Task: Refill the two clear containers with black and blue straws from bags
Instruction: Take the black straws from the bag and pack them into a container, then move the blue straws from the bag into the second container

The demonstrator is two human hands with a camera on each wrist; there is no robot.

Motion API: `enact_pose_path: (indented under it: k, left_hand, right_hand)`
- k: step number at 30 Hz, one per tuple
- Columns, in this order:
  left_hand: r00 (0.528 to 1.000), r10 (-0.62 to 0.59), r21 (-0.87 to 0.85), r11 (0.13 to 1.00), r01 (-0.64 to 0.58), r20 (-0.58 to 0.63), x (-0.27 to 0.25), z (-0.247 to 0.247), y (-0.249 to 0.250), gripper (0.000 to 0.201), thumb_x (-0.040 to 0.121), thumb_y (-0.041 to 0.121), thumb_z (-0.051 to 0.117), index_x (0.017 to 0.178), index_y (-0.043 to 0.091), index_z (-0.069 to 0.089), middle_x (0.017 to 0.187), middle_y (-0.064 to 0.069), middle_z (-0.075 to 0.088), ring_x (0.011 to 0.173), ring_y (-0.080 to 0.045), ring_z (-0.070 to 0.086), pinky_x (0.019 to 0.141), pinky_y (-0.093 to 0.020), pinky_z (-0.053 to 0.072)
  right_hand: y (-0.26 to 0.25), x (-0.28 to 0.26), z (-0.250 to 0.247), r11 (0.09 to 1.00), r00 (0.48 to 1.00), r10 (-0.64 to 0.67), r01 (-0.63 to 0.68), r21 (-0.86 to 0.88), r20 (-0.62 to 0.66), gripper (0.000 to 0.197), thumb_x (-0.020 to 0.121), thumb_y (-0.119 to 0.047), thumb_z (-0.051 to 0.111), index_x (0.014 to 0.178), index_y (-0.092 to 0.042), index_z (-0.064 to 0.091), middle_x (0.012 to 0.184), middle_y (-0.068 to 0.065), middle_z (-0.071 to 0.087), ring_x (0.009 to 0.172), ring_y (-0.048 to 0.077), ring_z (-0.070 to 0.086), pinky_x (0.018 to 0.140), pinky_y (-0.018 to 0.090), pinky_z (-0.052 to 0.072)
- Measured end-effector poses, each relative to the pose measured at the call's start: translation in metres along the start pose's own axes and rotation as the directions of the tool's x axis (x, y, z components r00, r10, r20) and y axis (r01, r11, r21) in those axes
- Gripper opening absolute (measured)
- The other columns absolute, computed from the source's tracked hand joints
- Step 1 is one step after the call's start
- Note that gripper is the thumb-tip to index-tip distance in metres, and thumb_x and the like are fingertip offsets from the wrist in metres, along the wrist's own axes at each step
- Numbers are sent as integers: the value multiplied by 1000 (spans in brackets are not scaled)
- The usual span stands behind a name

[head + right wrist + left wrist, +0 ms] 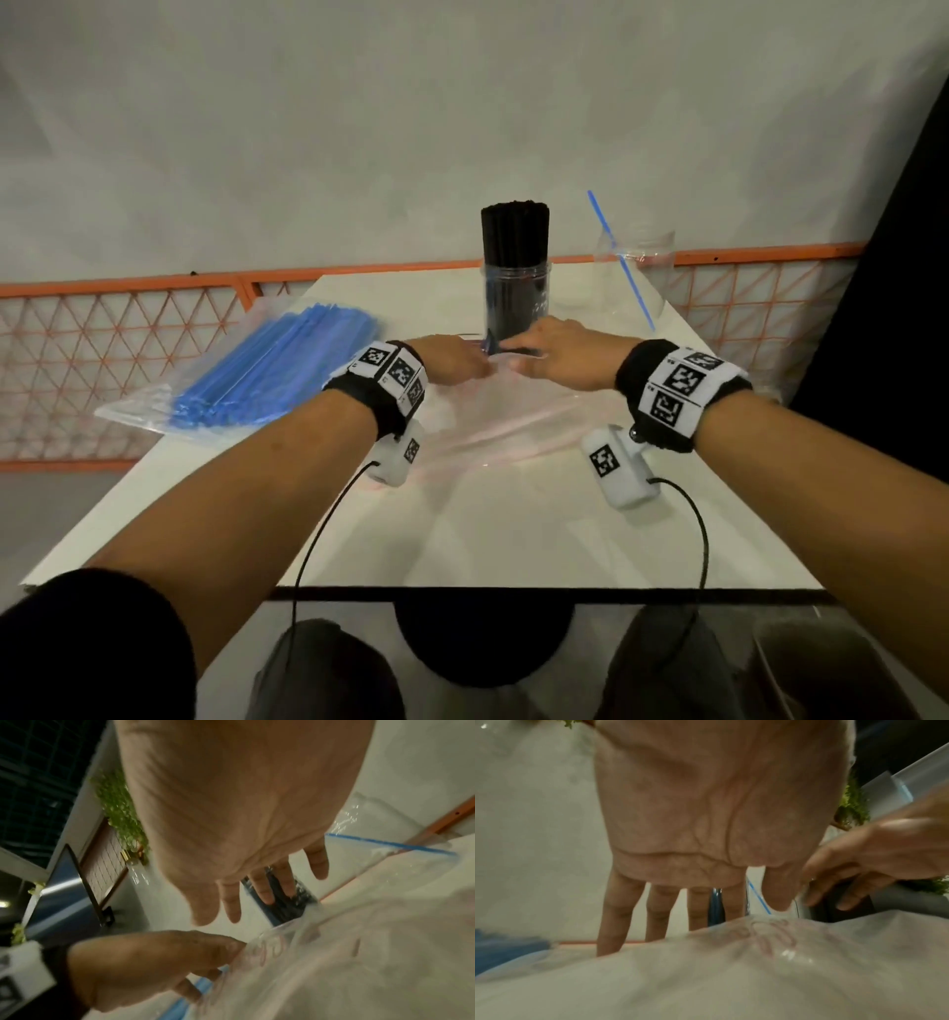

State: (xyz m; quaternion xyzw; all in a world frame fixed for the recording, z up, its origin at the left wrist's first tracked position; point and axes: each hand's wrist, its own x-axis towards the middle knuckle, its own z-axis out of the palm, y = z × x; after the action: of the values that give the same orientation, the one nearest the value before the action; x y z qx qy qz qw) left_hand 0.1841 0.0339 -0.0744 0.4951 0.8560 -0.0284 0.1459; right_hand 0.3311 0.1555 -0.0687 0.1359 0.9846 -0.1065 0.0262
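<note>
Black wristbands — checkered tags, cables

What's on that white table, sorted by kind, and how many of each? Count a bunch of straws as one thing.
Clear containers: 2, one packed with black straws, one holding a single blue straw.
Plastic bags: 2, one full of blue straws, one empty bag lying flat under both hands.
Hands: 2, left hand and right hand.
Total: 6.
</note>
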Motion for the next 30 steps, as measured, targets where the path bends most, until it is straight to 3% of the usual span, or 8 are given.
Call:
enact_pose_path:
  k: [5, 8, 11, 14, 18, 22, 27, 30]
  left_hand:
    - [983, -15, 56, 998, 5, 183, -14, 28, -8, 61, 101, 57, 32, 155, 30, 28, 161, 2, 28, 148, -21, 25, 122, -41, 16]
    - [974, -22, 96, 995, 0, 226, -23, 44, -12, 62, 101, 56, 34, 156, 31, 22, 164, 3, 21, 150, -19, 20, 123, -40, 9]
    - [974, -9, 121, 992, -19, 228, -32, 49, -17, 63, 101, 54, 38, 157, 33, 18, 166, 2, 11, 152, -21, 14, 123, -41, 5]
    - [969, -26, 100, 995, 2, 246, -42, 46, -25, 68, 98, 57, 45, 156, 38, 15, 166, 4, 4, 153, -18, 7, 123, -41, 2]
    - [957, -24, 126, 992, -13, 290, -47, 52, -28, 77, 95, 65, 42, 155, 42, 0, 166, 4, -5, 153, -20, 4, 123, -45, 1]
    - [955, -48, 224, 975, -19, 292, -46, 66, -28, 82, 93, 68, 43, 153, 46, -8, 165, 6, -14, 153, -25, -1, 122, -53, 2]
    - [947, -18, 200, 978, -49, 322, -44, 61, -30, 81, 95, 62, 46, 154, 44, -6, 165, 4, -13, 153, -24, 3, 122, -51, 5]
    - [964, 10, 91, 995, -36, 264, -47, 53, -33, 79, 93, 62, 48, 156, 42, 4, 166, 5, -1, 153, -21, 8, 123, -44, 3]
  right_hand:
    - [-23, 9, 36, 968, 965, 165, -119, -223, 202, 65, 100, -51, 36, 155, -33, 6, 163, 11, 0, 149, 34, 10, 119, 40, 13]
    - [-25, 3, 54, 951, 910, 234, -141, -275, 343, 68, 100, -52, 35, 155, -34, -2, 164, 6, -3, 150, 27, 7, 120, 42, 9]
    - [-24, -5, 68, 933, 885, 274, -148, -329, 376, 67, 101, -53, 28, 154, -32, -7, 163, 5, -8, 151, 27, 5, 121, 44, 7]
    - [-21, -9, 65, 915, 877, 317, -185, -358, 360, 70, 100, -56, 28, 154, -31, -8, 163, 7, -10, 150, 30, 4, 120, 46, 7]
    - [-27, -10, 56, 952, 936, 230, -160, -262, 265, 77, 94, -66, 33, 153, -38, -7, 163, 3, -12, 150, 30, -4, 118, 55, 1]
    - [-20, -16, 76, 940, 898, 268, -164, -300, 349, 74, 95, -65, 30, 152, -40, -11, 163, 3, -15, 150, 35, -4, 118, 54, 3]
    - [-13, -27, 72, 923, 873, 289, -145, -355, 394, 71, 98, -60, 30, 152, -38, -12, 162, 9, -13, 150, 35, 3, 120, 52, 7]
    - [-17, -30, 43, 960, 882, 229, -134, -246, 412, 73, 95, -64, 34, 154, -39, 0, 163, 9, -6, 150, 28, 7, 121, 49, 7]
